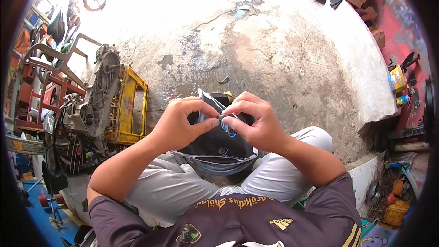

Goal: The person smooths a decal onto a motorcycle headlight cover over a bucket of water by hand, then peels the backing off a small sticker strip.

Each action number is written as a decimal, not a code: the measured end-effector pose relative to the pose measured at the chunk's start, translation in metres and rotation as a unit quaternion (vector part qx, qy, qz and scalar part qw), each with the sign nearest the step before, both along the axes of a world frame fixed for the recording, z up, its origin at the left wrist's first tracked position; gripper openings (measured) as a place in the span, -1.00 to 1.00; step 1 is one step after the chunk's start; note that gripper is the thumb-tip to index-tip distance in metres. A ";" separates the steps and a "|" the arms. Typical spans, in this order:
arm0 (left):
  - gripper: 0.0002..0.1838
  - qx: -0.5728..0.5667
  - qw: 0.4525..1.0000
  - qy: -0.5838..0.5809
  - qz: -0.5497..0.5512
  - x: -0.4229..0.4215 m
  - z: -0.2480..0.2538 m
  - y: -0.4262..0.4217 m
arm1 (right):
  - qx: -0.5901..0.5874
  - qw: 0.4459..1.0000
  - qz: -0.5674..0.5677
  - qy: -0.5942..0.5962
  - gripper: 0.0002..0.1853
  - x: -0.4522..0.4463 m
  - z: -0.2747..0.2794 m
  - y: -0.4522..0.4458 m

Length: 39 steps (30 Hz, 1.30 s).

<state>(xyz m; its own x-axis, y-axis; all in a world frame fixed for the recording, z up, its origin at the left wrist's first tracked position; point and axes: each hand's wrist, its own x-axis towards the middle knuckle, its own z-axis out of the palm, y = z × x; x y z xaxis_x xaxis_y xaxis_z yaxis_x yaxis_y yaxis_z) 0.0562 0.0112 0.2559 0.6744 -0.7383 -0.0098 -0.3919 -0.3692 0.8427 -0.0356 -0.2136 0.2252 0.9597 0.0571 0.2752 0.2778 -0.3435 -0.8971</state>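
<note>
Above the middle of my lap my two hands meet fingertip to fingertip. My left hand is closed in a pinch, thumb against forefinger. My right hand pinches from the other side. Between the fingertips is a small dark piece, too small and too covered to name. Just below them lies a glossy black panel with round fittings and a pointed upper end, partly hidden by my hands. It rests on a dark round basin between my bent legs.
Left of me, a metal engine casing leans by a yellow crate, beside a brown chair. A low concrete ledge runs along the right, with a yellow tin. Tools and parts fill the lower right.
</note>
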 end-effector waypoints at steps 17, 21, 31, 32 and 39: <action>-0.77 -0.033 0.993 0.110 -0.002 0.003 -0.014 -0.001 | -0.010 0.999 -0.020 -0.028 -0.86 0.001 -0.003 -0.001; -0.78 -0.039 0.993 0.110 0.005 0.001 -0.014 -0.001 | -0.055 0.997 -0.017 -0.045 -0.85 0.001 -0.001 -0.001; -0.81 -0.015 0.997 0.077 0.010 -0.002 -0.011 -0.001 | -0.066 0.996 0.001 -0.053 -0.89 0.001 -0.004 -0.002; -0.85 -0.014 0.997 0.075 0.009 -0.003 -0.008 -0.002 | -0.062 0.997 0.004 -0.048 -0.89 0.001 -0.004 -0.002; -0.86 -0.001 1.000 -0.025 -0.009 -0.001 -0.009 -0.003 | -0.063 0.998 0.012 -0.028 -0.95 0.003 -0.004 -0.001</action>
<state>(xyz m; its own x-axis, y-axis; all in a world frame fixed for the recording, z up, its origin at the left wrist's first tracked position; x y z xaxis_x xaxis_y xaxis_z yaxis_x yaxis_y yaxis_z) 0.0554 0.0086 0.2471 0.6611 -0.7498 0.0253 -0.4392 -0.3595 0.8233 -0.0323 -0.2142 0.2211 0.9409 0.1170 0.3177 0.3356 -0.4462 -0.8296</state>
